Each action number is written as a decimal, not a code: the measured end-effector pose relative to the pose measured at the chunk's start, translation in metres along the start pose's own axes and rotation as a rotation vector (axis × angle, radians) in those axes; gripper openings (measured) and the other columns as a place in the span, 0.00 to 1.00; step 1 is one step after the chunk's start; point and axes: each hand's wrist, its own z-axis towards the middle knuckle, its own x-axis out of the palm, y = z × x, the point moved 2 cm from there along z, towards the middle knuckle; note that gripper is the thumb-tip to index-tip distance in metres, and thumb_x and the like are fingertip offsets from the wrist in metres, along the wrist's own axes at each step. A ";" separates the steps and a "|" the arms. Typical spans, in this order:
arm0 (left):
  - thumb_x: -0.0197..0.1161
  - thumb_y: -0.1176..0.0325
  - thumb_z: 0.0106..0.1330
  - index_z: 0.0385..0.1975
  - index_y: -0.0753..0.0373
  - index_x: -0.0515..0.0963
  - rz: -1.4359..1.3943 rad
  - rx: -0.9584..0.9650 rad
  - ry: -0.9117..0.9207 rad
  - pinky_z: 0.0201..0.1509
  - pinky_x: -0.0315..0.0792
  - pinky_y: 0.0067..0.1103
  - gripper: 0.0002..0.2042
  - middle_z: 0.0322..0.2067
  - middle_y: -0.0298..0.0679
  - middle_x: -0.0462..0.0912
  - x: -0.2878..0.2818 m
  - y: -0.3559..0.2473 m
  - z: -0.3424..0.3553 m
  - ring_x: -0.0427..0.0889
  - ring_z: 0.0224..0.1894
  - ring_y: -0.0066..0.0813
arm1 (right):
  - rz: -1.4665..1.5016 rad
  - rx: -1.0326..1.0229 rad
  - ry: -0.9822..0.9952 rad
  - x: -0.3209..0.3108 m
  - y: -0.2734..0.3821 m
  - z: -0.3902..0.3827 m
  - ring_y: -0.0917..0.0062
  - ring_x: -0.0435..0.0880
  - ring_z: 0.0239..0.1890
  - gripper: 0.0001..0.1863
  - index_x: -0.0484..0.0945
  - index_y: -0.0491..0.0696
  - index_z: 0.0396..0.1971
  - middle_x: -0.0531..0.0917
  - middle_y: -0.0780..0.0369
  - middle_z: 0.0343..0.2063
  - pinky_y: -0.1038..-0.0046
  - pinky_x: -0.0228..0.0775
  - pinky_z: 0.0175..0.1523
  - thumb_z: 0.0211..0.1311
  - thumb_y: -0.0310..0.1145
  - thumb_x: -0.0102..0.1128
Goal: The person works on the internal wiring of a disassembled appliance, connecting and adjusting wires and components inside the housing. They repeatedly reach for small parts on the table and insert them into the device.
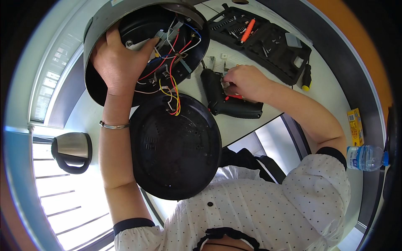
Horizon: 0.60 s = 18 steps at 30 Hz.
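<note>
An opened round appliance housing [93,79], like a rice cooker's body, lies tipped with its wired inside facing me. My left hand [121,62] reaches into it, fingers closed about a silvery metal bracket [140,45]. Red, yellow, white and blue wires [173,71] run inside, and some lead to a black round base cover [176,146] hanging toward my body. My right hand [247,81] is over the table just past a black cordless screwdriver [220,94]. Its fingers are pinched at a small metal part [226,70], partly hidden by them.
Behind is an open black tool case [259,42] with bits, screws and an orange-handled screwdriver [248,30]. Another screwdriver [307,78], black and yellow, lies beside it. At right are a yellow box [355,126] and a water bottle [365,158]; at left, an electric kettle [73,151].
</note>
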 end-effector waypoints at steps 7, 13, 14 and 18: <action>0.79 0.51 0.35 0.45 0.63 0.78 0.002 -0.005 0.009 0.41 0.78 0.29 0.35 0.34 0.48 0.83 0.001 0.001 -0.001 0.83 0.34 0.43 | 0.088 0.119 -0.023 0.009 -0.008 0.000 0.61 0.80 0.35 0.10 0.81 0.46 0.31 0.82 0.57 0.31 0.64 0.73 0.41 0.47 0.31 0.64; 0.79 0.52 0.35 0.45 0.62 0.78 -0.011 -0.010 -0.011 0.42 0.78 0.30 0.34 0.35 0.48 0.82 -0.001 -0.001 0.000 0.83 0.35 0.44 | 0.178 0.030 -0.198 -0.009 -0.007 -0.008 0.64 0.81 0.35 0.08 0.81 0.45 0.30 0.81 0.58 0.31 0.67 0.74 0.38 0.48 0.29 0.64; 0.79 0.52 0.35 0.45 0.62 0.78 -0.015 -0.009 -0.022 0.43 0.77 0.30 0.34 0.35 0.48 0.82 -0.001 -0.002 0.001 0.82 0.36 0.44 | 0.216 0.027 -0.246 -0.013 -0.006 -0.010 0.65 0.82 0.33 0.08 0.81 0.45 0.30 0.80 0.58 0.30 0.68 0.74 0.37 0.48 0.28 0.64; 0.79 0.52 0.35 0.46 0.62 0.77 -0.011 -0.056 0.025 0.43 0.77 0.31 0.35 0.37 0.48 0.81 -0.001 -0.001 0.000 0.81 0.37 0.46 | 0.323 -0.081 -0.530 -0.032 0.010 -0.010 0.71 0.81 0.25 0.08 0.80 0.44 0.30 0.80 0.61 0.29 0.74 0.73 0.30 0.47 0.25 0.67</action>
